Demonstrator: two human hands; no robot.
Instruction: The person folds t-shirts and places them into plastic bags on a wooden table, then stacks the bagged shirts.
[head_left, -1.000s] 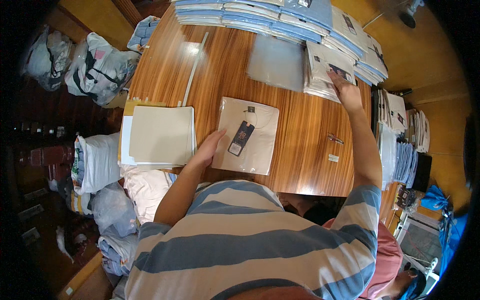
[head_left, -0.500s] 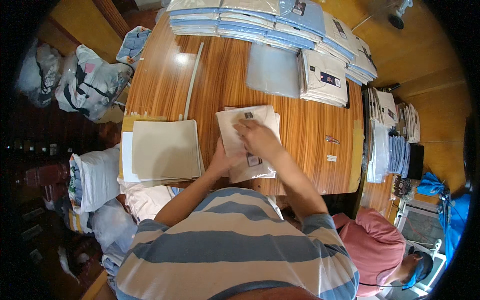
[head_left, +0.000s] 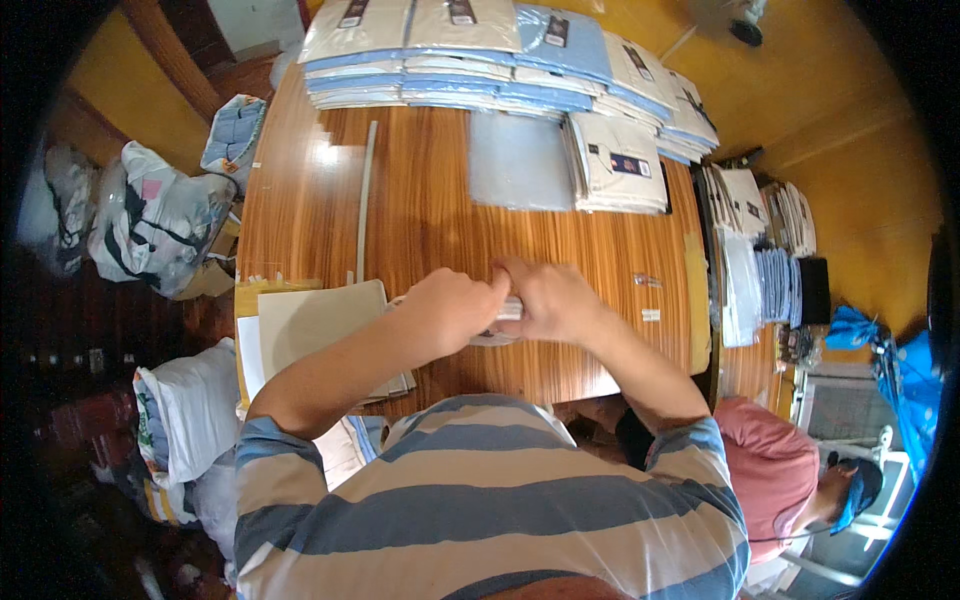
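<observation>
My left hand point(head_left: 452, 306) and my right hand point(head_left: 552, 300) meet over the near middle of the table, fingers closed around a packed folded shirt point(head_left: 511, 309). The pale shirt is seen mostly edge-on between them, and my hands and forearms cover most of it. To the left of my hands lies a stack of beige card sheets point(head_left: 320, 325), partly under my left forearm. Ahead sits a pile of cream packed shirts point(head_left: 620, 175) with dark labels, beside flat clear plastic bags point(head_left: 520, 165).
Tall rows of cream and blue packed shirts point(head_left: 450, 75) line the far edge. A pale strip point(head_left: 367, 200) lies on the wooden table point(head_left: 430, 210). Small snips point(head_left: 648, 281) rest at the right. Stuffed bags point(head_left: 160, 220) stand left; a person in a red shirt point(head_left: 765, 470) is at the lower right.
The packed shirt was facing up with my right hand on its front; now it is turned edge-on, gripped by both hands. My left hand has come up to its top. The view has shifted.
</observation>
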